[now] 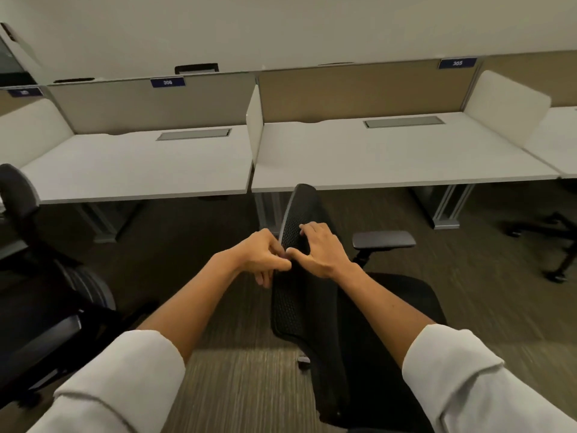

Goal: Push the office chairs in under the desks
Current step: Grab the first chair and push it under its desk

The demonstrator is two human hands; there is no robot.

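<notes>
Before white desks [390, 151], both hands, left [262, 256] and right [321, 250], grip the chair backrest [296, 220].

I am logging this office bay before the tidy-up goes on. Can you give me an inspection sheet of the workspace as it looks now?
Surface: two white rectangular desks, each with a grey hatch; striped carpet.
Job's things: black mesh-backed office chair, turned sideways, standing out from the desks; second dark office chair at left, also out.
Clutter: nothing seen.
Grippers: left hand and right hand both hold the mesh backrest edge.
Cables: nothing seen.
Surroundings: beige divider panels with blue number tags; another chair base at right.
</notes>
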